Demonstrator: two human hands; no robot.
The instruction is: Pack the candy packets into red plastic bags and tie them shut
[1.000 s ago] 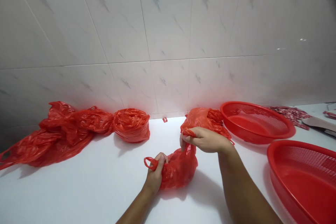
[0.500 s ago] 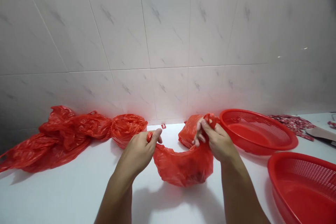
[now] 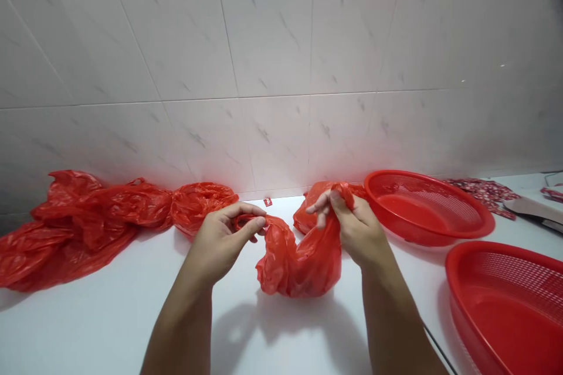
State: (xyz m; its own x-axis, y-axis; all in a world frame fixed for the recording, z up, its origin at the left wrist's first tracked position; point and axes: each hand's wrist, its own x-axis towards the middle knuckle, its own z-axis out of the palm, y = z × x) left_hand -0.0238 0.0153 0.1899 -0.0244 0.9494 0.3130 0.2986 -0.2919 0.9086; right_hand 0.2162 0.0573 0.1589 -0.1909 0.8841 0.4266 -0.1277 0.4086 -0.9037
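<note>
A person stands at a white desk (image 3: 101,328) with a tiled wall (image 3: 272,41) behind it, both forearms reaching in over a crumpled red plastic bag (image 3: 299,263). The bag rests on the desk between the two hands, right in front of the person, its top pulled up and stretched out toward each side.

The left hand (image 3: 222,240) has a clenched grip, thumb and fingers pinching a thin handle (image 3: 248,222) of the bag and drawing it out sideways. The right hand (image 3: 356,231) is clenched as well, its grip closed on the other handle (image 3: 343,192) at the top of the bag.

Just behind the right hand lies a second red bag (image 3: 308,217). Farther left, a bundled red bag (image 3: 202,208) sits by the foot of the wall, right beside a long, loose heap of red bags (image 3: 88,217). A small red tag (image 3: 268,201) lies near the wall between them and the hands.

To the right stand two red mesh-sided baskets, the far basket (image 3: 457,231) near the wall and the near basket (image 3: 501,249) closer to the person. Beyond them, red patterned strips (image 3: 484,190) lie beside a pale flat piece (image 3: 532,208).
</note>
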